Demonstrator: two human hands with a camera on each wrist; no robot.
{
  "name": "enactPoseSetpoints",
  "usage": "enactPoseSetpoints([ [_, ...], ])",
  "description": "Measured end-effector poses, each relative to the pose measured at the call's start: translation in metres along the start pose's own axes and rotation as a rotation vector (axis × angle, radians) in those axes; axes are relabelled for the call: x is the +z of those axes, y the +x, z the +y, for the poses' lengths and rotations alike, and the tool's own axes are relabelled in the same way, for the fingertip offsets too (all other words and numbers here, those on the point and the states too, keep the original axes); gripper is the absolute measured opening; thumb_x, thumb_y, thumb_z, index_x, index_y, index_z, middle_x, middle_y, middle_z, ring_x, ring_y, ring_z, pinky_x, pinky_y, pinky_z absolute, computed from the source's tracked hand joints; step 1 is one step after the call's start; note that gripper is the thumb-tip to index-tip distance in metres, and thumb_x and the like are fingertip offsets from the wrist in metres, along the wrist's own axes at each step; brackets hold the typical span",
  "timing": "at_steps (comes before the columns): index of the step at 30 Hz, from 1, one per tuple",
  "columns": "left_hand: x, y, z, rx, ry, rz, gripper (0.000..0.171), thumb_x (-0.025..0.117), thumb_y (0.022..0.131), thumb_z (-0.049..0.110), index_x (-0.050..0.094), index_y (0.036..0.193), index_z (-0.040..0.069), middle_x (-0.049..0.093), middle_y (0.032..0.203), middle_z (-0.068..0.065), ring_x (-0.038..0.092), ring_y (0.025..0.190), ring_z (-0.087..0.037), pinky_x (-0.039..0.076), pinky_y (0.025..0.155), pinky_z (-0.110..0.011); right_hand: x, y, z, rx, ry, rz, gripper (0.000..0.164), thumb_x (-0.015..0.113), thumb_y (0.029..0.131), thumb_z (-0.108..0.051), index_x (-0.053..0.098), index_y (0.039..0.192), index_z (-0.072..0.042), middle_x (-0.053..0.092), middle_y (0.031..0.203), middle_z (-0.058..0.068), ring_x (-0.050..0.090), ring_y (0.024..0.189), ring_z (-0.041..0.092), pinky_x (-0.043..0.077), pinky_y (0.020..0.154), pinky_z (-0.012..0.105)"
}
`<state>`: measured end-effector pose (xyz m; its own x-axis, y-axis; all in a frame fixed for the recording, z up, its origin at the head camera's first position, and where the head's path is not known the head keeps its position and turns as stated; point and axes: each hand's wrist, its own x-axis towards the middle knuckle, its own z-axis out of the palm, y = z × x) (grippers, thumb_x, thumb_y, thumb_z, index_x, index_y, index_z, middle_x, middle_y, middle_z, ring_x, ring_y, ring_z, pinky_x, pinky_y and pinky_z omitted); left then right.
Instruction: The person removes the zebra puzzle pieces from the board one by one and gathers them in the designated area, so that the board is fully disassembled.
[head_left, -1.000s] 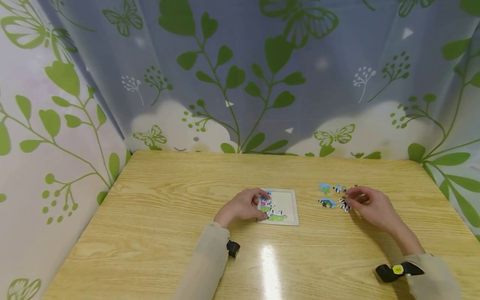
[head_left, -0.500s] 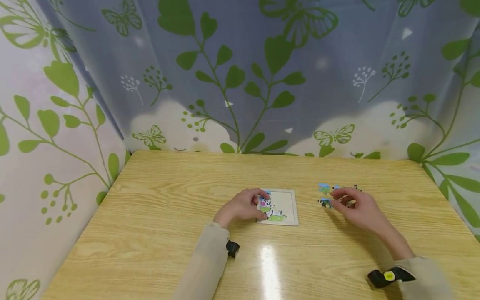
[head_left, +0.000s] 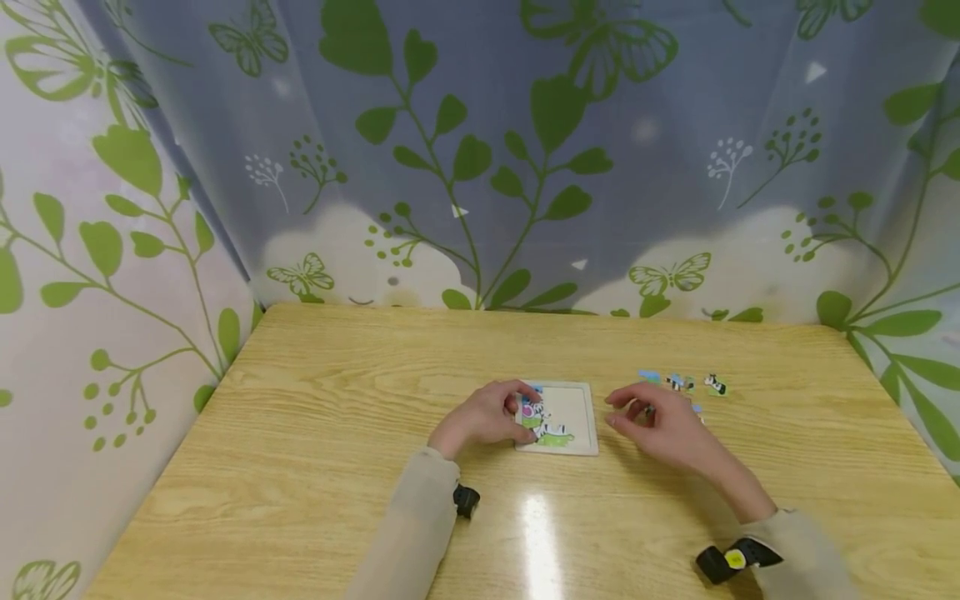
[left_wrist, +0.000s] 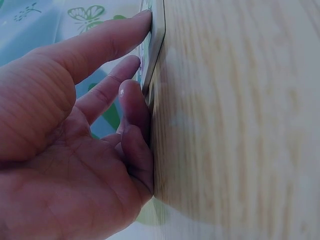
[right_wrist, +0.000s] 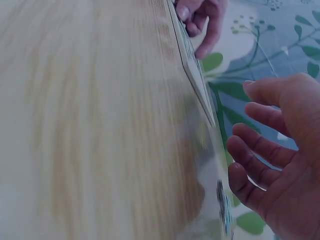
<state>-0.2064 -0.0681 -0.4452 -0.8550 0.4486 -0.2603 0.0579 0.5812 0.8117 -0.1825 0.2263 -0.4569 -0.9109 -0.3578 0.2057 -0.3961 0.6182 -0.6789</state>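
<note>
A small puzzle board [head_left: 573,412] with a pale raised frame lies on the table. Zebra-striped, green and pink puzzle pieces [head_left: 553,435] fill its left and lower part; the rest of the tray shows bare. My left hand [head_left: 486,412] rests at the board's left side, thumb and forefinger pressing on its face, the other fingers bent against the table in the left wrist view. Just right of the board, my right hand [head_left: 663,425] hovers with fingers loosely bent and thumb apart. Nothing shows between its fingers [right_wrist: 260,145] in the right wrist view.
Loose puzzle pieces lie to the right, among them a blue one [head_left: 649,377], a striped one [head_left: 680,382] and a black-and-white one [head_left: 716,385]. Others are partly hidden behind the right hand. A patterned curtain [head_left: 480,167] hangs along the table's [head_left: 360,367] back edge.
My right hand has moved left from the loose pieces to near the board's right edge, uncovering the far right pieces. The left hand and board have stayed put.
</note>
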Motion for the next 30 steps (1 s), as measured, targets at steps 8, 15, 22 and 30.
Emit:
enactPoseSetpoints([
  [8,0.004,-0.002,0.0,-0.013,-0.001,0.008,0.045,0.085,0.083,0.014,0.066,0.124,0.017,0.044,0.085,0.001,0.042,0.078,-0.015,0.035,0.073,-0.03,0.019,0.006,-0.011,-0.026,0.042,-0.075,0.018,0.076,0.093,-0.017,0.072,0.111,-0.013,0.07,0.099,-0.002,0.063,0.084,0.007,0.053,0.069,0.024],
  [15,0.008,-0.004,-0.001,-0.025,-0.007,0.017,0.044,0.085,0.083,0.014,0.066,0.122,0.018,0.045,0.086,0.001,0.042,0.075,-0.015,0.035,0.071,-0.03,0.033,0.009,-0.019,-0.083,0.027,-0.112,0.02,0.077,0.091,-0.018,0.072,0.11,-0.013,0.069,0.099,-0.001,0.062,0.084,0.007,0.051,0.069,0.024],
  [22,0.006,-0.004,0.0,-0.013,0.006,0.015,0.045,0.085,0.083,0.013,0.066,0.123,0.016,0.045,0.086,0.0,0.041,0.073,-0.015,0.034,0.069,-0.029,0.038,0.012,-0.023,-0.071,-0.063,-0.16,0.021,0.08,0.089,-0.024,0.075,0.107,-0.015,0.064,0.097,-0.001,0.051,0.077,0.009,0.042,0.066,0.023],
  [30,0.002,0.0,-0.001,0.008,0.024,0.027,0.044,0.086,0.082,0.014,0.067,0.122,0.017,0.044,0.084,0.001,0.042,0.075,-0.014,0.034,0.069,-0.028,0.039,0.019,-0.026,-0.054,-0.1,-0.167,0.016,0.081,0.087,-0.022,0.077,0.102,-0.018,0.063,0.103,0.002,0.047,0.075,0.01,0.041,0.067,0.024],
])
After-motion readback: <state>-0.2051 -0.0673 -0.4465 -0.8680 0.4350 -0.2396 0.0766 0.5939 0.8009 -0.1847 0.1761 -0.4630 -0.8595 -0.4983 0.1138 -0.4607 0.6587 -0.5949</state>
